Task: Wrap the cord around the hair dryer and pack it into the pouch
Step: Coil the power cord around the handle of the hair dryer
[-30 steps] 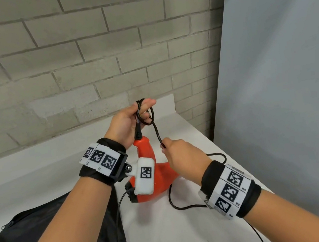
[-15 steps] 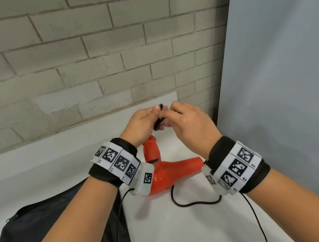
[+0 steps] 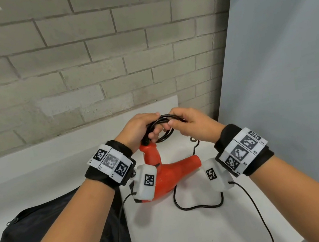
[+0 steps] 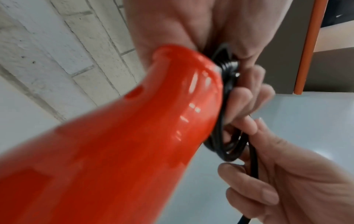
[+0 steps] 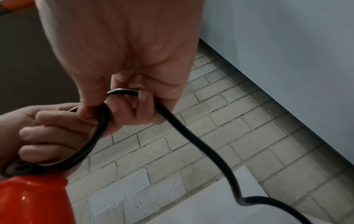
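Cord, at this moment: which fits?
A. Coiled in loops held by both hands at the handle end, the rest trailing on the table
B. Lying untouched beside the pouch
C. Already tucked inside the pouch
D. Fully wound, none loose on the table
A: the left hand and right hand hold loops of the cord above the hair dryer handle, while slack curves across the table.

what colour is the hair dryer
Bright glossy orange-red; the hair dryer shows best in the left wrist view.
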{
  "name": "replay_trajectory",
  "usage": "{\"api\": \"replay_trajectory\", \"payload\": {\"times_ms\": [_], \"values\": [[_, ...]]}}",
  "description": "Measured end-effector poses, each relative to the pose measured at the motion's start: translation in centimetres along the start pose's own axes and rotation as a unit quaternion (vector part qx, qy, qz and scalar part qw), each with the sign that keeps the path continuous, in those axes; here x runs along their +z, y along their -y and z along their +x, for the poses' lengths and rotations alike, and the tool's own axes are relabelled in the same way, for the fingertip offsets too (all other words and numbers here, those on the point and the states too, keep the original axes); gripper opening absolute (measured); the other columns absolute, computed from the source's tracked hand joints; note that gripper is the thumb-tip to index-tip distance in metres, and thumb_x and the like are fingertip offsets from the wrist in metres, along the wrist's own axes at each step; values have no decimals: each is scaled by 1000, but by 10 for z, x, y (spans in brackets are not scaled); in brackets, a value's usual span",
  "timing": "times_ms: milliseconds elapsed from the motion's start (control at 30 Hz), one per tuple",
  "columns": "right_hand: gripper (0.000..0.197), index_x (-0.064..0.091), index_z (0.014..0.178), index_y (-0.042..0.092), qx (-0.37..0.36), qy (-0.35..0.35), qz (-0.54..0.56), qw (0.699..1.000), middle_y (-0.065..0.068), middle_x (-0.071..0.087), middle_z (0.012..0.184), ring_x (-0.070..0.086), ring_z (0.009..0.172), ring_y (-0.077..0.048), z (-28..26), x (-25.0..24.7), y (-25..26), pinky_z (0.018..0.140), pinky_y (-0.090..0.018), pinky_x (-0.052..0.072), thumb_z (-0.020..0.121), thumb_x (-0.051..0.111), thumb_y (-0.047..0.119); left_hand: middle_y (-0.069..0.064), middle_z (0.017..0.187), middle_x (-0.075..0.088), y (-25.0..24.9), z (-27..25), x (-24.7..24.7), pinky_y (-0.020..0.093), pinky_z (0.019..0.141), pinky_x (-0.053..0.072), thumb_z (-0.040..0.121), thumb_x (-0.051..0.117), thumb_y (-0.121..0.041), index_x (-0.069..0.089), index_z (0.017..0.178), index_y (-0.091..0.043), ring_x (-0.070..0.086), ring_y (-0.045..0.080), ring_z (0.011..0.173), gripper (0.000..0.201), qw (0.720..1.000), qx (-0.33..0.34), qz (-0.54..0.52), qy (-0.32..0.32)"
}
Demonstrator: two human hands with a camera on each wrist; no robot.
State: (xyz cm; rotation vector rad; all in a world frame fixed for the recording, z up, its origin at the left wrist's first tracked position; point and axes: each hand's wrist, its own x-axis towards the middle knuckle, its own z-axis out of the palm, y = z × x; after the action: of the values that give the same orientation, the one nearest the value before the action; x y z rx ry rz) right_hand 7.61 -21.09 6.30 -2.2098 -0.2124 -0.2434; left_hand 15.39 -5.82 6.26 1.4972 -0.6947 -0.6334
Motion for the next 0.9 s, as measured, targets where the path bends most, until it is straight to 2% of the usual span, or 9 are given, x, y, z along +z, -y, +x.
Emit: {"api": "replay_trajectory", "payload": {"times_ms": [133,267,333,433,467,533,633,733,900], "values": [[26,57,70,23,-5,-44,9,999,10,51,61,44,47,6,1,0,-1,52,-6,35,92,51,12,-5,47,52,-1,3,0,18,42,38,97,34,-16,61,77,0,39,6,37,38,1000,-16,-11,1],[21,70,75,8,-5,-70,16,997,14,54,47,45,45,4,4,-2,3,49,-6,34,90,56,13,-7,38,40,-2,3,0,19,41,33,95,30,-17,61,71,-5,26,3,32,41,999,-23,-41,12],[22,70,77,5,2,-71,19,997,16,53,41,41,42,0,6,-2,3,47,-9,31,90,56,15,-9,36,35,-1,2,1,18,41,30,95,32,-17,62,64,-10,25,3,32,43,1000,-9,-15,0],[24,69,86,11,2,-38,46,998,1,62,65,43,52,-18,8,-1,-4,51,-28,36,93,50,23,-11,36,33,1,-1,0,17,41,31,96,34,-18,56,68,-8,27,4,34,37,1000,1,2,-9],[25,67,88,13,5,-34,77,996,-5,60,71,41,50,-16,7,0,-9,49,-25,37,95,45,22,-11,36,33,2,-2,-1,17,41,32,96,34,-18,54,69,-7,28,3,34,36,1000,1,-6,-10],[27,61,91,17,23,-49,111,992,0,59,75,39,46,-8,2,4,-21,46,-16,35,99,36,14,-11,36,33,3,-3,-4,17,41,34,96,32,-18,53,70,-7,27,3,33,35,999,-1,-31,-20],[25,55,96,23,42,-57,17,997,5,58,69,41,48,-3,-4,22,-35,53,-16,37,100,31,16,-11,36,33,4,-3,-9,16,39,34,97,32,-19,54,71,-7,26,1,31,36,997,-4,-67,-45],[24,51,108,14,44,-38,-46,997,-2,57,70,48,58,-5,-8,40,-41,62,-15,39,100,28,20,-11,36,33,4,-1,-14,15,38,32,97,33,-19,56,72,-6,26,1,30,36,994,2,-80,-77],[27,53,105,7,25,-99,-106,989,-8,53,66,54,63,-28,-9,37,-40,67,-41,49,99,31,23,-8,34,32,2,-1,-23,15,36,29,97,33,-19,56,73,-6,25,2,30,36,990,6,-77,-120]]}}
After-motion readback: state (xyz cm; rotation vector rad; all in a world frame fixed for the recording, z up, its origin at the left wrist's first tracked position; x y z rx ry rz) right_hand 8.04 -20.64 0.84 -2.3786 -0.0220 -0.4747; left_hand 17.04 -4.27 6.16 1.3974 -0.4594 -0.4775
